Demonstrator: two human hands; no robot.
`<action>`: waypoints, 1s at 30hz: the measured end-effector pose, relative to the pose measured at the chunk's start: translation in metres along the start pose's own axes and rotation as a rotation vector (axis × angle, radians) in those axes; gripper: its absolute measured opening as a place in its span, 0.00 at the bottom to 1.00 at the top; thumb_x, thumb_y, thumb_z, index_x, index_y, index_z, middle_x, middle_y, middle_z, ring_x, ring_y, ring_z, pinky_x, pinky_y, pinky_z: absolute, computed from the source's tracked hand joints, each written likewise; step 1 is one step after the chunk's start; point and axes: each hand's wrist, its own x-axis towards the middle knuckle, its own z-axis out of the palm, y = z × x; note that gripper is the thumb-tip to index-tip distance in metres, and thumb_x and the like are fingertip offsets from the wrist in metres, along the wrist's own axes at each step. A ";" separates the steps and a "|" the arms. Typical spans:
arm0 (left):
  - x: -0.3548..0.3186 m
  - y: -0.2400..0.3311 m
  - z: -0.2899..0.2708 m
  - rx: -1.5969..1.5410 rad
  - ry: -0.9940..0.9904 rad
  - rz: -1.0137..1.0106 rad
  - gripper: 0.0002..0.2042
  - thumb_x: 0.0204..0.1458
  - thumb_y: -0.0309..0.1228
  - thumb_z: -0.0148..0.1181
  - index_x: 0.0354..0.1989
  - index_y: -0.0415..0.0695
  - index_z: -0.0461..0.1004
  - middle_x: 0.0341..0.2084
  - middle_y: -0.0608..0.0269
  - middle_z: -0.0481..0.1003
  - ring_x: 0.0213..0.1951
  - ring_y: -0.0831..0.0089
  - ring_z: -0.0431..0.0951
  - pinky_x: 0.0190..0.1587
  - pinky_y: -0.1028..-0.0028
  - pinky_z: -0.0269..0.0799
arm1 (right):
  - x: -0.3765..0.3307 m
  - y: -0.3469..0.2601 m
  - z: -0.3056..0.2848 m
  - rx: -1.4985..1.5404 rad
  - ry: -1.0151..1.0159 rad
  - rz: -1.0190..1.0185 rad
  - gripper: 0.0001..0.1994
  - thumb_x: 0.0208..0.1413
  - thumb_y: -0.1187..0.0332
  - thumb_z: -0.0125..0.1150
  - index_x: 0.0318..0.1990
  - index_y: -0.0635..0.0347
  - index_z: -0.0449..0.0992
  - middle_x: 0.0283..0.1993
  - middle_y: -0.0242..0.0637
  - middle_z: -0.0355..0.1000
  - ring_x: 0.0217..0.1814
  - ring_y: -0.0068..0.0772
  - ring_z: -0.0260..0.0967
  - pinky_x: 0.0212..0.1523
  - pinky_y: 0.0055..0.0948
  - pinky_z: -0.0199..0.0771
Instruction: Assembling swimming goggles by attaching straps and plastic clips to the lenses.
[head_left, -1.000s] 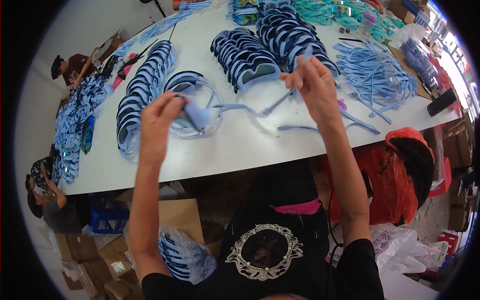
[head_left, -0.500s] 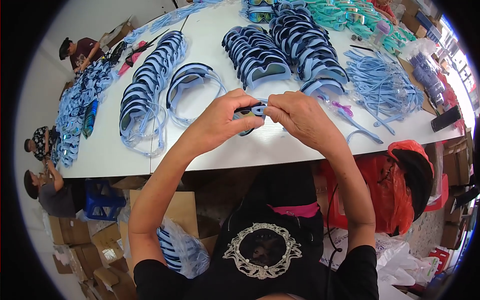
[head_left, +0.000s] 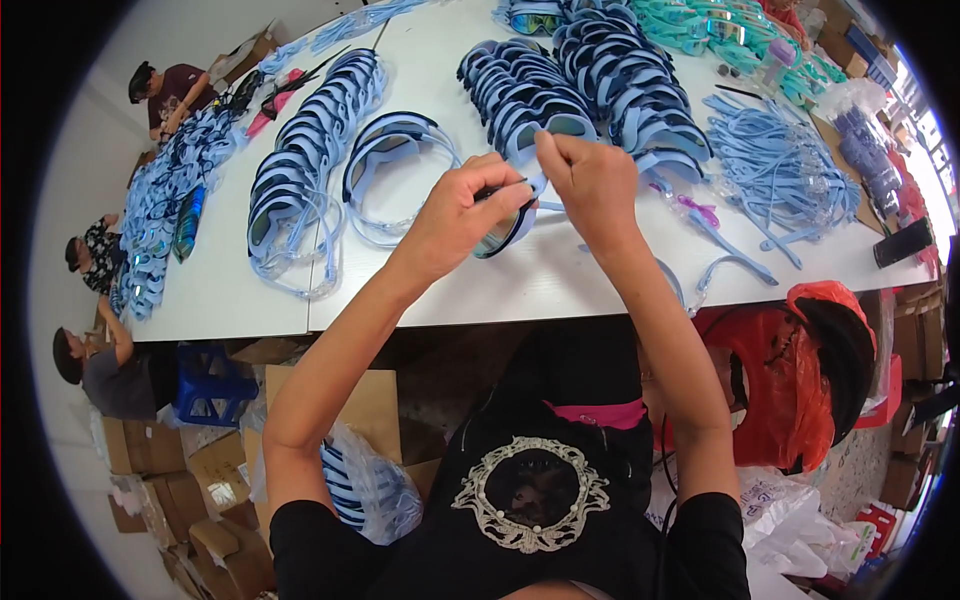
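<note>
My left hand (head_left: 452, 218) is closed around one side of a pair of swim goggles (head_left: 504, 235) with a dark frame and a shiny lens, held above the near part of the table. My right hand (head_left: 598, 190) is closed in a pinch on a light blue strap (head_left: 539, 184) at the goggles' side; its fingertips partly hide the strap end. Just beyond my hands stands a row of blue goggles (head_left: 530, 105). To the left of my left hand lies a goggle with its strap looped (head_left: 390, 150).
A long row of strapped goggles (head_left: 300, 170) runs up the left of the white table (head_left: 420, 300). Loose blue straps (head_left: 770, 170) lie in a pile at right, near a black cylinder (head_left: 902, 241). Green goggles (head_left: 715, 30) are at the back. Several people sit at far left.
My right hand has risen and turned upright, drawing the strap up from the goggles. The goggles have tilted in my left hand. The whole view has shifted slightly.
</note>
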 end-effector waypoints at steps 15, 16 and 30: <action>-0.014 0.010 -0.086 0.017 0.109 -0.100 0.43 0.54 0.38 0.72 0.78 0.47 0.57 0.65 0.53 0.68 0.51 0.67 0.77 0.57 0.68 0.76 | 0.009 -0.047 0.017 1.575 -0.351 0.614 0.14 0.72 0.65 0.57 0.56 0.67 0.76 0.38 0.33 0.75 0.37 0.26 0.71 0.41 0.27 0.72; -0.011 0.006 -0.096 -0.054 0.127 -0.102 0.37 0.59 0.38 0.67 0.77 0.46 0.61 0.63 0.52 0.70 0.49 0.68 0.77 0.55 0.71 0.75 | -0.003 -0.039 0.019 1.569 -0.338 0.618 0.14 0.72 0.65 0.57 0.56 0.67 0.76 0.38 0.33 0.75 0.37 0.26 0.71 0.41 0.27 0.72; 0.050 -0.079 -0.088 0.966 0.287 0.341 0.11 0.61 0.24 0.59 0.49 0.44 0.83 0.44 0.58 0.81 0.50 0.57 0.76 0.56 0.65 0.71 | -0.080 0.033 -0.077 0.139 -0.172 0.278 0.11 0.61 0.76 0.66 0.51 0.60 0.84 0.40 0.37 0.81 0.42 0.33 0.78 0.45 0.32 0.77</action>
